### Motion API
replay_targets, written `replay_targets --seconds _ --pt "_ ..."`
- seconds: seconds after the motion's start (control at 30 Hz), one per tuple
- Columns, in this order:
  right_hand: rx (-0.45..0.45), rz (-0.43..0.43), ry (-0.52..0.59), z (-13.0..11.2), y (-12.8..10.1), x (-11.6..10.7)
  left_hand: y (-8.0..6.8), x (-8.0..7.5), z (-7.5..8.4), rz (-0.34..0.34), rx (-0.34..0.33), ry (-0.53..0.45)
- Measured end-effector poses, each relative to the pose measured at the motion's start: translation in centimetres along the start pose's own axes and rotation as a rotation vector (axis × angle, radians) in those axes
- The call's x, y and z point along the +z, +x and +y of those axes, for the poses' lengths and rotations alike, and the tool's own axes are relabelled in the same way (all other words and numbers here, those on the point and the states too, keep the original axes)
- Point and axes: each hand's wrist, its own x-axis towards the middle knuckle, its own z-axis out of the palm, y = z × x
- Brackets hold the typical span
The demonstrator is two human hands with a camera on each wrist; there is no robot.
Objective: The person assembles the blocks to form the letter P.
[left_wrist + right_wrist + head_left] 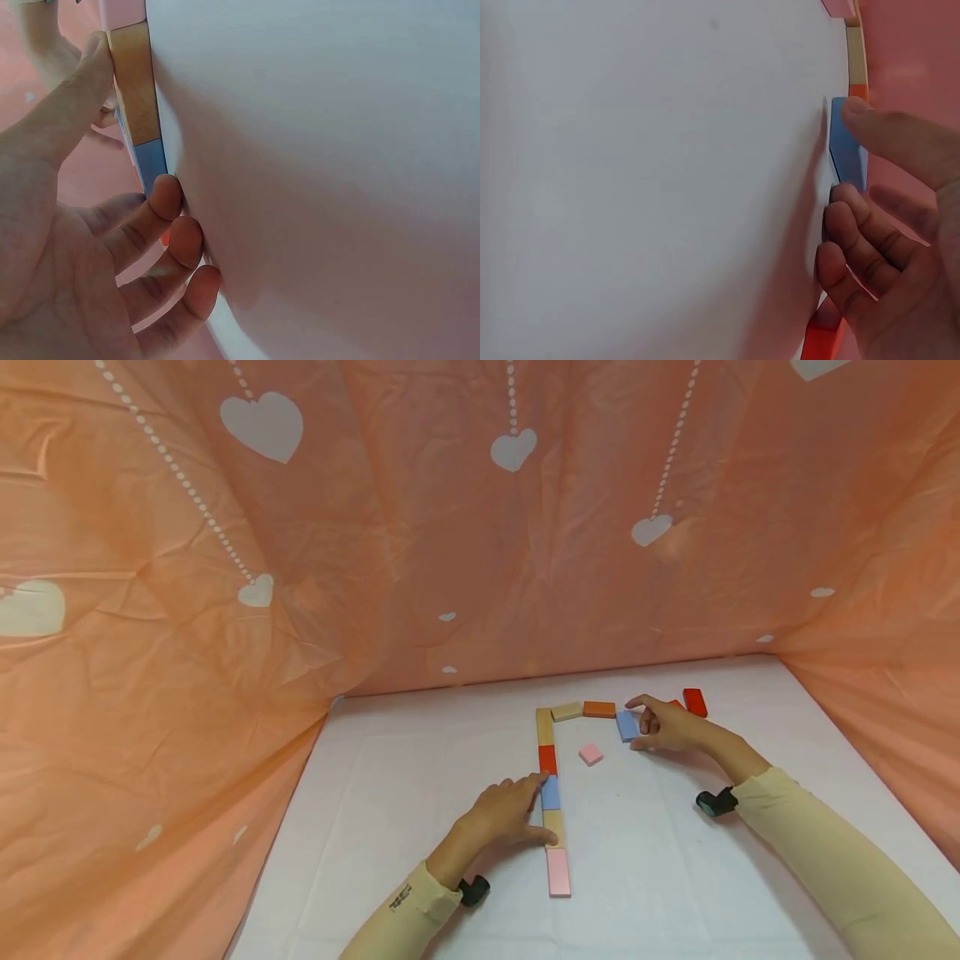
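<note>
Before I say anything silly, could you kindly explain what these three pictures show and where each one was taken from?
No machine here: a person works with two bare hands, wearing one camera on the head and one on each wrist. The wide picture is the head view, looking down at a white table inside a peach cloth backdrop with hearts. On the table flat coloured blocks lie end to end in a column that turns into a short row at the top. A small pink block lies loose inside the corner, and a red block lies beyond the right hand. The left hand rests against the column, thumb and fingertips touching it; the left wrist view shows this close up. The right hand pinches a blue block at the row's end, also seen in the right wrist view.
</note>
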Motion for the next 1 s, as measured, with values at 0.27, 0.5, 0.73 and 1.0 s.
replay_targets --seconds 0.27,0.5,0.73,1.0 --pt "-0.039 0.099 0.022 -0.1 -1.5 1.0 -0.1 0.0 0.0 0.013 0.016 -0.007" --pt "-0.128 0.136 0.020 -1.2 -1.9 2.0 0.0 0.0 0.0 0.015 0.011 -0.013" --pt "-0.189 0.153 0.046 -2.7 -1.8 3.4 0.0 0.0 -0.1 0.004 0.007 -0.023" --pt "-0.120 0.112 0.048 -3.9 -1.1 4.9 0.0 0.1 -0.2 0.010 0.016 -0.026"
